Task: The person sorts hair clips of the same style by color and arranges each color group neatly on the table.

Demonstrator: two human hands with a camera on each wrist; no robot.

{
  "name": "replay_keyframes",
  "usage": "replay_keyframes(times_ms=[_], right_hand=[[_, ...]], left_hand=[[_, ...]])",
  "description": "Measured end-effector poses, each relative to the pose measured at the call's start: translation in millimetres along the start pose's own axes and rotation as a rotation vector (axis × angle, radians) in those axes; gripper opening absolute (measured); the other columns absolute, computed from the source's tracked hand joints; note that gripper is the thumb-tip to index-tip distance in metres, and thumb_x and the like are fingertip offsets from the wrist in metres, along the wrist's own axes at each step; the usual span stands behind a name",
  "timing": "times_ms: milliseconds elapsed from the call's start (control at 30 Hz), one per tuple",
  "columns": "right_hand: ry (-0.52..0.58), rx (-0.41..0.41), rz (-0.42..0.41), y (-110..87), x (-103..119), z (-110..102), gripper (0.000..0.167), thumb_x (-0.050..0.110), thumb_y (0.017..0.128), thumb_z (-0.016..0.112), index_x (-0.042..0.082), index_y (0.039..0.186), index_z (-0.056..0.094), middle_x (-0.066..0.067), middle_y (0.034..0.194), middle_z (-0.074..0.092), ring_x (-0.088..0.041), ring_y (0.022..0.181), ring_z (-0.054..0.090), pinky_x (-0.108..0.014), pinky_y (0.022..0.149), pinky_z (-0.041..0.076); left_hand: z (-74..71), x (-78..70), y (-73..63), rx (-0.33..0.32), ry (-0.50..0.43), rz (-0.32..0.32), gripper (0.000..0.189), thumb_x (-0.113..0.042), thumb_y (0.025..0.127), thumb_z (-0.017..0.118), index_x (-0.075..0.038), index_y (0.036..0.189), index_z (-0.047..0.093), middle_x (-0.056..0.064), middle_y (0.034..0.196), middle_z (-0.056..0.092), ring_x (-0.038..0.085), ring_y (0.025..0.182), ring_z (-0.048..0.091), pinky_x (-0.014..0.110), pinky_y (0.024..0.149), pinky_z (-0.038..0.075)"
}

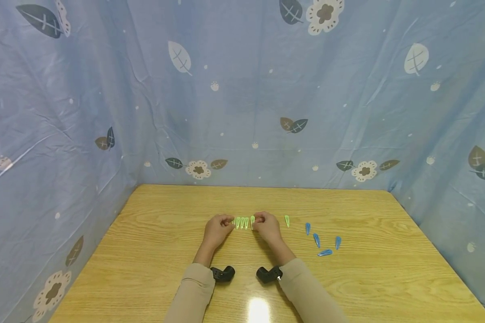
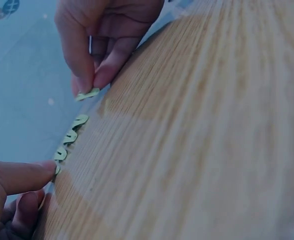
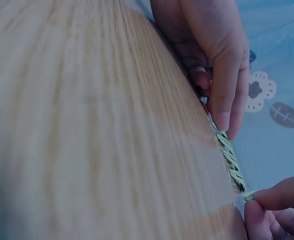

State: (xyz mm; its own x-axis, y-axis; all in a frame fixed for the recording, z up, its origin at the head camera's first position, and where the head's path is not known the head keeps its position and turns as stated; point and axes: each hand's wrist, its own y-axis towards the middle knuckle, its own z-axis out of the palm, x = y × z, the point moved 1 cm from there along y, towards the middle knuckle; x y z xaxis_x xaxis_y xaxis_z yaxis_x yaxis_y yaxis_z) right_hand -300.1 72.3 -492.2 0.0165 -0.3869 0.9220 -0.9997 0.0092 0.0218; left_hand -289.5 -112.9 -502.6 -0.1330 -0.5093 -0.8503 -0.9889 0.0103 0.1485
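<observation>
Several light green snap hair clips (image 1: 242, 223) stand side by side in a short row on the wooden table. My left hand (image 1: 218, 231) is at the row's left end, its thumb and a finger at either side of the end clip (image 2: 57, 170), which they mostly cover. At the right end my right hand (image 1: 268, 228) pinches another green hair clip (image 1: 252, 220) between thumb and fingertips, with a small gap to the row. In the left wrist view this pinched clip (image 2: 87, 94) shows just under the right fingertips.
One more green clip (image 1: 287, 220) lies to the right of my right hand. Farther right are several blue hair clips (image 1: 316, 240), scattered at different angles. A patterned blue curtain (image 1: 242, 112) surrounds the table (image 1: 165, 206) at the back and sides.
</observation>
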Motion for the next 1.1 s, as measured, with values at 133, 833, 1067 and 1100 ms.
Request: replay_keyframes(times_ms=[133,833,1067,1100], right_hand=[[-0.051,-0.011,0.005,0.6,1.9,1.7,0.03,-0.006,0.076,0.065,-0.008,0.105,0.066,-0.005,0.077,0.057,-0.014,0.067,0.05,-0.022,0.055,0.041],[-0.156,0.021,0.016,0.5,14.7,3.7,0.023,-0.002,0.081,0.063,-0.006,0.104,0.066,-0.01,0.084,0.063,-0.019,0.069,0.057,-0.028,0.056,0.047],[-0.104,0.026,0.014,0.9,7.6,3.7,0.023,0.003,0.083,0.065,-0.005,0.104,0.065,-0.01,0.086,0.063,-0.018,0.072,0.057,-0.028,0.059,0.048],[-0.084,0.028,0.022,0.7,6.2,3.6,0.023,0.003,0.083,0.065,-0.005,0.105,0.065,-0.01,0.086,0.062,-0.018,0.071,0.056,-0.028,0.059,0.047]], left_hand=[[0.7,1.1,-0.4,0.005,0.006,0.006,0.021,-0.011,0.086,0.071,-0.004,0.105,0.072,0.001,0.081,0.054,0.015,0.072,0.047,0.03,0.065,0.042],[-0.2,-1.2,0.4,-0.009,0.003,0.016,0.02,-0.008,0.085,0.072,-0.003,0.103,0.073,0.002,0.08,0.056,0.014,0.071,0.048,0.028,0.065,0.042],[-1.1,-0.7,0.8,-0.018,0.013,0.019,0.019,-0.008,0.084,0.072,-0.003,0.103,0.073,0.003,0.079,0.056,0.014,0.071,0.048,0.029,0.065,0.042],[-1.0,-0.5,0.7,-0.017,0.012,0.019,0.019,-0.008,0.085,0.072,-0.003,0.103,0.073,0.003,0.079,0.056,0.014,0.071,0.048,0.029,0.065,0.042]])
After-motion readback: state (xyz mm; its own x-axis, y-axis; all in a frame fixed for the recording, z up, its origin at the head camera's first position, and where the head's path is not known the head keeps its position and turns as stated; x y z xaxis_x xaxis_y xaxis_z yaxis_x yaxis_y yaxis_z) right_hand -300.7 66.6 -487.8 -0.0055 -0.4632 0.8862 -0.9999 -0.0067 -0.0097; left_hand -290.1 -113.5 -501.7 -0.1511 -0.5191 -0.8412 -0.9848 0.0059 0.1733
